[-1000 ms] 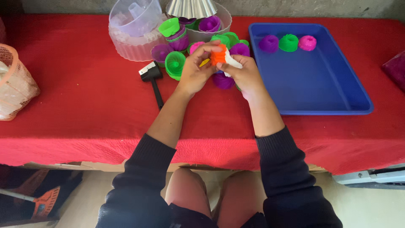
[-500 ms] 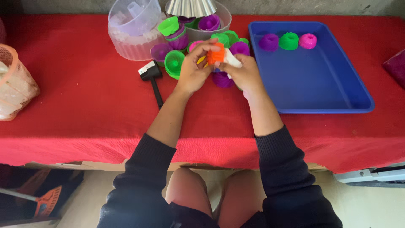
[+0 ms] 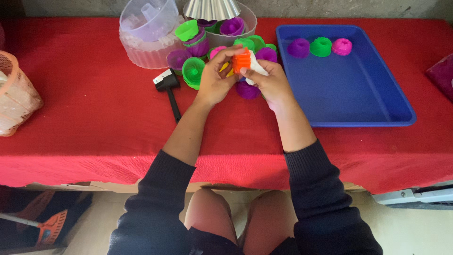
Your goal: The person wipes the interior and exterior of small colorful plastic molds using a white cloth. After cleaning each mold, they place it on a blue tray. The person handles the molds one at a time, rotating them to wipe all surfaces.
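Red cloth (image 3: 94, 123) covers the table; both hands' grip closes on an orange mould (image 3: 241, 60).

A red cloth (image 3: 94, 118) covers the table. On it at the right lies a blue tray (image 3: 358, 99) holding a purple mould (image 3: 298, 47), a green mould (image 3: 321, 46) and a pink mould (image 3: 341, 46) in a row along its far side. A black-handled tool (image 3: 169, 89) lies left of centre. A clear plastic container (image 3: 148, 28) stands at the back, and a pale orange basket (image 3: 14, 97) at the left edge.
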